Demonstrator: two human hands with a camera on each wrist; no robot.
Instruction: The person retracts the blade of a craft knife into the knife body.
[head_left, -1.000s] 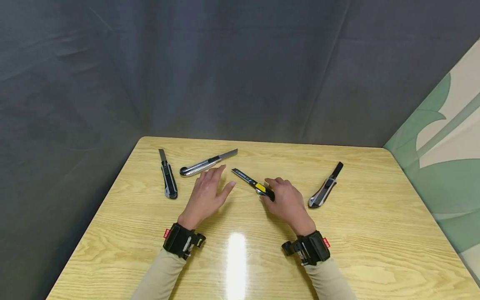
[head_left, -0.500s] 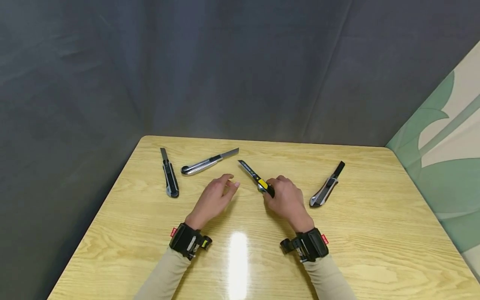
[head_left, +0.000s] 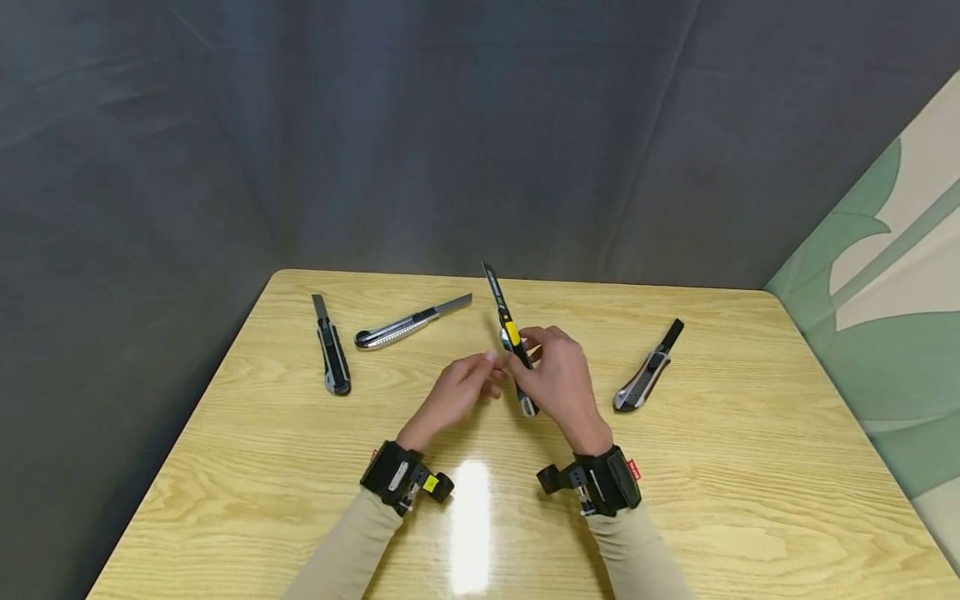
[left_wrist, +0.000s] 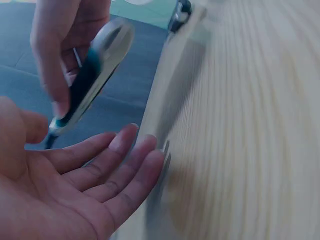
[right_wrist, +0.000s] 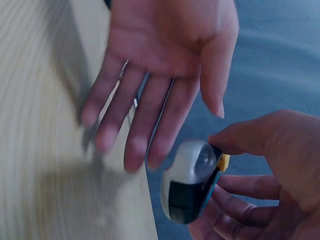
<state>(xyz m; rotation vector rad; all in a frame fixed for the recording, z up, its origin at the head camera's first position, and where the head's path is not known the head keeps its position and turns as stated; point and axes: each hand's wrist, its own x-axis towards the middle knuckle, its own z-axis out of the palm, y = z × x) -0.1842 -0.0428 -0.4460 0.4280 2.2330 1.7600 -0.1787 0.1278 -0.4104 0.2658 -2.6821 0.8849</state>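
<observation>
Right hand: just right of centre in the head view, the right hand (head_left: 561, 375) pinches the yellow-marked cutter between thumb and fingers.
Yellow-marked cutter (head_left: 513, 332): at the centre of the head view, raised off the table, its blade end pointing to the top of the frame and its handle end to the bottom.
Left hand: just left of the cutter, the left hand (head_left: 456, 390) has its fingers loosely extended, the palm bare in the left wrist view, gripping nothing.
Other cutters: a black-and-grey cutter (head_left: 332, 346) left of centre, a silver cutter (head_left: 405, 325) between it and the raised one, and a dark-bladed cutter (head_left: 647, 371) right of centre, all lying flat.
Table: pale wood-grain table (head_left: 750, 483) across the lower half.
Backdrop: dark cloth (head_left: 480, 133) across the top; green-and-cream panel (head_left: 892, 367) at the right edge.
Wrists: a black wrist camera on each, above beige sleeves (head_left: 347, 550).
</observation>
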